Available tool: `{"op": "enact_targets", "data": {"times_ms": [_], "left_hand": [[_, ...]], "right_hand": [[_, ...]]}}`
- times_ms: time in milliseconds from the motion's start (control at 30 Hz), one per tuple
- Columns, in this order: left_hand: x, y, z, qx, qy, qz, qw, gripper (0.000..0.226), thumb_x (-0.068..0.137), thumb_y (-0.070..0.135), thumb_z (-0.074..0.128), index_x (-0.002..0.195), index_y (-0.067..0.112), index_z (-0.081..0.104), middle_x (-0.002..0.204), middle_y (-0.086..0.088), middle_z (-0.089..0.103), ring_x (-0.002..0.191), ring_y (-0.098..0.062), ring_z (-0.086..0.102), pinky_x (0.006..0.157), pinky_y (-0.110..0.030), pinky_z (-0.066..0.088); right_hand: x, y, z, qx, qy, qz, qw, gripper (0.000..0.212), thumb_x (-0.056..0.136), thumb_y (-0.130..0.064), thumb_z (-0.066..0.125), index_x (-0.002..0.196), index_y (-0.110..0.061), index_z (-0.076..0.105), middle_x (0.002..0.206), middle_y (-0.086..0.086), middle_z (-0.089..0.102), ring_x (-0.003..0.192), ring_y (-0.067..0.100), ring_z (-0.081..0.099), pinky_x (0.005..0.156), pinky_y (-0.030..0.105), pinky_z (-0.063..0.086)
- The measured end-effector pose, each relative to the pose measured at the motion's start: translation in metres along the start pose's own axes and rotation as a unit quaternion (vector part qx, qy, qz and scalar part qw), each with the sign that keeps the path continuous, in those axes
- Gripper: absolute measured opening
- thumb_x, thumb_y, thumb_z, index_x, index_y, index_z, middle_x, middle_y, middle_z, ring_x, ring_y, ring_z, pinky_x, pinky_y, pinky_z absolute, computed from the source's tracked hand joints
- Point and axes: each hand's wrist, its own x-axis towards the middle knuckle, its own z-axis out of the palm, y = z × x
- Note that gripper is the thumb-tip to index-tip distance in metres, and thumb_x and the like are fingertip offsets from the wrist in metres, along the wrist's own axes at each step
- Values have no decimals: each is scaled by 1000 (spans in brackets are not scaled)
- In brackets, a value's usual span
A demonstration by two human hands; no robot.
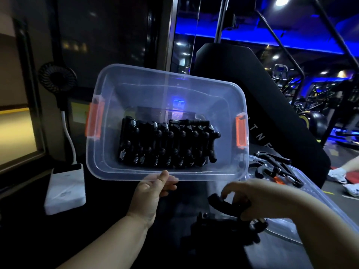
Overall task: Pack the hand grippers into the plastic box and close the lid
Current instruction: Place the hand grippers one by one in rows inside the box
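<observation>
Clear box (136,74) tilted up, left hand (149,193) pinching its near rim. Right hand (258,199) grips a gripper (219,202), box just above it. I'd slot it beside the row (165,144), handles parallel.

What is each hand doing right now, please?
Left hand: holding the plastic box by its near rim.
Right hand: holding a black hand gripper.

A gym — rows of exercise machines (279,74) (blue-lit) beyond.
</observation>
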Motion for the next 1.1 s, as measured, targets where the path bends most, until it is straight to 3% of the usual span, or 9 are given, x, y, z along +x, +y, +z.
{"op": "enact_targets", "data": {"times_ms": [67, 133, 300, 433, 500, 633, 800, 967, 1100], "left_hand": [[0, 0, 0, -4, -2, 0, 1000, 37, 77, 42, 55, 80, 9, 70, 88, -6, 75, 74, -13, 67, 72, -28, 44], [0, 1, 0, -5, -2, 2, 1000, 41, 77, 43, 54, 82, 6, 70, 87, -6, 75, 74, -12, 67, 71, -26, 44], [1, 1, 1, -16, 4, -1, 1000, 37, 75, 40, 55, 80, 7, 68, 75, 0, 73, 67, -6, 66, 67, -23, 43], [0, -1, -1, -7, -9, -2, 1000, 34, 85, 35, 53, 81, 6, 70, 81, -3, 75, 73, -10, 68, 66, -19, 46], [1, -1, -1, -9, -8, -3, 1000, 32, 88, 33, 52, 80, 8, 71, 84, -4, 75, 75, -11, 68, 69, -23, 45], [0, 1, 0, -15, -20, -3, 1000, 37, 81, 41, 56, 84, 8, 71, 89, -1, 75, 79, -12, 69, 67, -19, 48], [0, 1, -3, -3, -19, 8, 1000, 49, 75, 53, 57, 85, 7, 73, 88, -3, 75, 81, -15, 70, 66, -16, 49], [2, 0, -4, -19, -20, 4, 1000, 38, 84, 45, 61, 77, 11, 77, 85, 1, 73, 74, -13, 69, 62, -16, 47], [4, 0, -6, -15, -24, 8, 1000, 32, 74, 50, 59, 75, 23, 77, 90, -4, 75, 75, -14, 69, 62, -18, 47]], "right_hand": [[3, -10, 0, -58, -34, 17, 998, 49, 81, -10, 67, 117, -40, 56, 84, -10, 66, 72, 12, 63, 68, 32, 53], [5, -15, -1, -41, -31, 5, 999, 46, 83, -10, 68, 107, -48, 58, 80, -11, 65, 67, 7, 60, 65, 30, 51], [2, -39, -27, 60, 142, -89, 984, 67, 73, -9, 82, 83, -70, 56, 77, -36, 62, 70, -14, 58, 66, 7, 42], [18, -76, -56, 108, 320, -183, 923, 59, 66, -4, 83, 95, -49, 59, 74, -30, 64, 68, -15, 57, 65, 2, 40], [41, -89, -67, 46, 393, -182, 900, 49, 66, -17, 81, 108, -39, 66, 80, -16, 62, 76, -2, 57, 69, 4, 39], [96, -108, -86, -10, 475, -155, 866, 47, 74, -14, 77, 118, -28, 68, 92, -11, 60, 79, 2, 53, 73, -2, 32], [169, -122, -96, -53, 474, -135, 869, 41, 81, -12, 68, 119, -28, 67, 107, 2, 66, 98, 21, 61, 84, 26, 46], [234, -120, -99, -108, 423, -112, 893, 39, 86, -16, 60, 121, -33, 63, 108, -1, 64, 101, 24, 59, 80, 26, 46], [262, -120, -97, -144, 382, -101, 907, 41, 88, -15, 57, 125, -32, 61, 113, 1, 63, 104, 29, 59, 87, 38, 50]]}}
